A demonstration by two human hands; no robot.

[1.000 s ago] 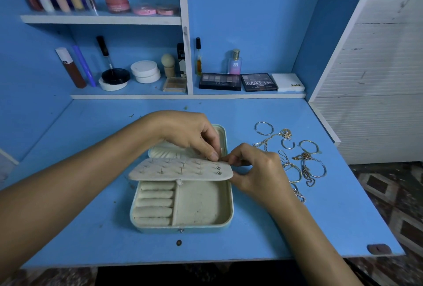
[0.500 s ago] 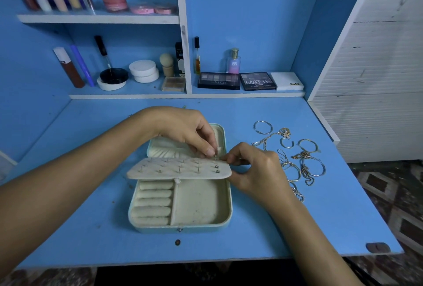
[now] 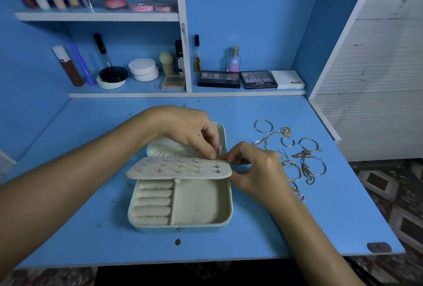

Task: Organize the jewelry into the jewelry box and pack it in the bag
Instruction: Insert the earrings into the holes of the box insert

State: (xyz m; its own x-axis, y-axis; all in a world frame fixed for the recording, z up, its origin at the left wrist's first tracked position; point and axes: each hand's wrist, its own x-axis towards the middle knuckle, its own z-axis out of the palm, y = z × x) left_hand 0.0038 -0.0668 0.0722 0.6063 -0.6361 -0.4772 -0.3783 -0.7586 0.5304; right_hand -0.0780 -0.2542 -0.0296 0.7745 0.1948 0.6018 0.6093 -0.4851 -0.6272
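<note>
Eyeshadow palettes (image 3: pixel 237 79) on blue shelf (image 3: pixel 137 94)

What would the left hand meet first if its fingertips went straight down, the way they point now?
Probably the earring panel of the jewelry box: the left hand pinches something small just above its right end, though depth is unclear.

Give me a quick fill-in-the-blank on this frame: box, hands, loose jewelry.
1. The jewelry box lies ____ on the table, lid back.
2. The left hand pinches a small stud at the earring panel; the right hand grips the panel's ____ end.
3. The loose bracelets lie to the ____ of the box.

Missing words: open; right; right
</note>
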